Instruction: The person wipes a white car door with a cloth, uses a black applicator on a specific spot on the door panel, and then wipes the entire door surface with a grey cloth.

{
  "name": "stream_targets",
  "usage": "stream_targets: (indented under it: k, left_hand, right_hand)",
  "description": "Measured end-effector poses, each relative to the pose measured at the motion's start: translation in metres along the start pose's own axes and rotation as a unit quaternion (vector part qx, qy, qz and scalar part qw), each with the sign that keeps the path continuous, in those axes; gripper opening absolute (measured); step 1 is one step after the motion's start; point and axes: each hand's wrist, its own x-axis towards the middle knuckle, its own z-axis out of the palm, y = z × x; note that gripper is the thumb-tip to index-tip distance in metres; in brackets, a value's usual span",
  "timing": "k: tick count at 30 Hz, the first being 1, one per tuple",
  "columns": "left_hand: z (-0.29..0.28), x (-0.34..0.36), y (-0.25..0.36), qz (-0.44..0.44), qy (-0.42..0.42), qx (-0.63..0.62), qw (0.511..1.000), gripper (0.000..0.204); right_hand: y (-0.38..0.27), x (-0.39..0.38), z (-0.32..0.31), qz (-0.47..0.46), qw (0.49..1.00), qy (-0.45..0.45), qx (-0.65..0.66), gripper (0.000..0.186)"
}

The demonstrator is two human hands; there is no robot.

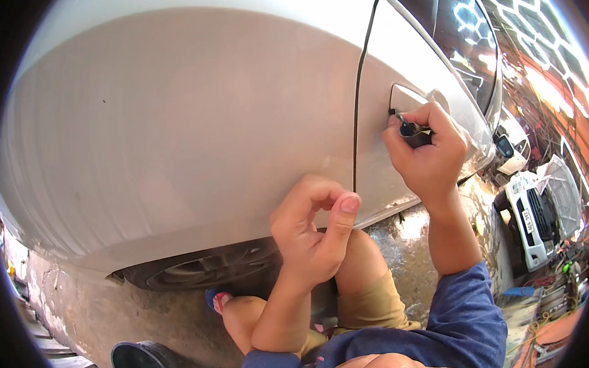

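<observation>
Your right hand (431, 145) grips a small dark tool (407, 129) at the door handle (408, 98); it should be light and stiff, so pinch it near the tip; whether your curled left hand (309, 235) holds anything, I cannot tell.

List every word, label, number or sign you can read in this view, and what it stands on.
Number plate on the front of the white vehicle: small dark characters, not copied out here.
Pale car body: no lettering that I can make out.
Small dark object in the right hand: too small and covered to tell.
</observation>
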Motion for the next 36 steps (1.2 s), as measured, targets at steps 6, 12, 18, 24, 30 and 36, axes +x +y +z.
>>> stream_targets:
  k: [6, 12, 18, 24, 30, 36]
  left_hand:
    - [0.000, 0.004, 0.008, -0.021, -0.012, 0.008, 1.000, 0.010]
    - [0.011, -0.001, 0.020, -0.160, -0.062, -0.033, 0.985, 0.016]
    - [0.016, -0.005, 0.013, -0.218, -0.087, -0.095, 0.967, 0.009]
    - [0.032, -0.013, 0.013, -0.150, -0.031, -0.039, 0.987, 0.023]
    - [0.041, -0.021, 0.016, -0.129, -0.033, 0.077, 0.988, 0.028]
    - [0.029, -0.013, 0.014, -0.178, -0.084, -0.078, 0.977, 0.022]
  right_hand:
    - [-0.016, 0.001, -0.025, 0.068, 0.990, -0.057, 0.110, 0.020]
    - [-0.020, -0.025, -0.058, 0.203, 0.883, -0.266, 0.329, 0.014]
    - [-0.012, -0.042, -0.064, 0.284, 0.771, -0.282, 0.495, 0.018]
    - [-0.015, -0.052, -0.074, 0.340, 0.798, -0.222, 0.446, 0.021]
    - [-0.004, -0.055, -0.078, 0.282, 0.838, -0.229, 0.407, 0.030]
    - [0.007, -0.051, -0.081, 0.358, 0.757, -0.207, 0.505, 0.038]
